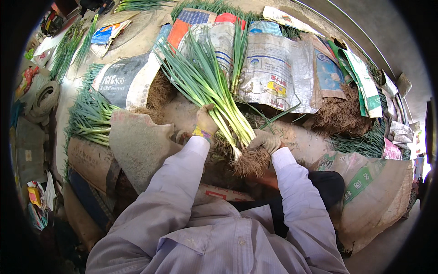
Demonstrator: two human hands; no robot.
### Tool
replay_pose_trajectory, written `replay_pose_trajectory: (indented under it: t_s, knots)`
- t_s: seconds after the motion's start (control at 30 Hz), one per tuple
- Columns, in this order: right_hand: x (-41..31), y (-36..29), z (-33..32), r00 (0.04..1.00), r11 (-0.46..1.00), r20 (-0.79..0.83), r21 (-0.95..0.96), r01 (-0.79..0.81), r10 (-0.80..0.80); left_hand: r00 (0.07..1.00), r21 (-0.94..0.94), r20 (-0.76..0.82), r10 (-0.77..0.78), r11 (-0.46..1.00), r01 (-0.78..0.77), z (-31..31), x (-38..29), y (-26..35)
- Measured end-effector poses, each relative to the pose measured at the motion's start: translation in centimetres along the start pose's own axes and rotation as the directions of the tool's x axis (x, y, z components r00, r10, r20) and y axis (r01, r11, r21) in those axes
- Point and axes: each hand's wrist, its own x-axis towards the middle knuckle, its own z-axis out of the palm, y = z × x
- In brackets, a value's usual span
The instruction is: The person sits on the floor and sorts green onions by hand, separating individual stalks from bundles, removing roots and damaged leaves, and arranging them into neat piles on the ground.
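A bunch of long green onions [224, 104] slants in front of me, its green leaves spread up and left and its brown roots [251, 161] hanging at the bottom. My left hand [206, 122], in a stained light glove, grips the white stalks from the left side, thumb across them. Just above the roots, my right hand [266, 142], in a greyish glove, is closed around the white base of the bunch. Parts of the fingers on both hands are hidden behind stalks or roots.
Woven sacks [270, 68] cover piles of onions ahead, with root masses [342, 109] sticking out. More onions [92, 120] lie at left beside a grey mat [140, 144]. Tyres [46, 99] sit farther left. A printed sack [369, 191] is at my right.
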Motion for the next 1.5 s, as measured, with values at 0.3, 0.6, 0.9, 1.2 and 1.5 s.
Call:
replay_pose_trajectory:
  t_s: [0.3,0.6,0.9,1.2,1.5]
  knots:
    - [-1.4,-2.9,1.2,0.991,0.959,-0.115,-0.268,-0.093,0.064,0.918,0.29,0.293,-0.269,0.939,0.183,3.2,-0.2,-1.2]
    - [-4.7,-8.3,6.0,0.843,0.394,-0.241,-0.918,-0.038,-0.481,0.838,0.32,0.456,-0.3,0.934,0.16,4.0,2.9,-1.1]
    - [-4.7,-8.9,6.9,0.762,0.482,-0.42,-0.861,-0.162,-0.493,0.853,0.368,0.474,-0.219,0.929,0.033,7.3,2.7,-1.2]
    - [-11.5,-12.2,9.5,0.615,0.884,-0.646,-0.233,0.405,-0.452,0.875,0.152,0.419,-0.241,0.969,0.195,11.3,2.2,-0.3]
    - [-16.3,-10.1,3.5,0.46,0.354,-0.067,0.544,0.761,-0.885,0.878,0.253,0.452,-0.156,0.966,0.041,14.3,1.9,0.8]
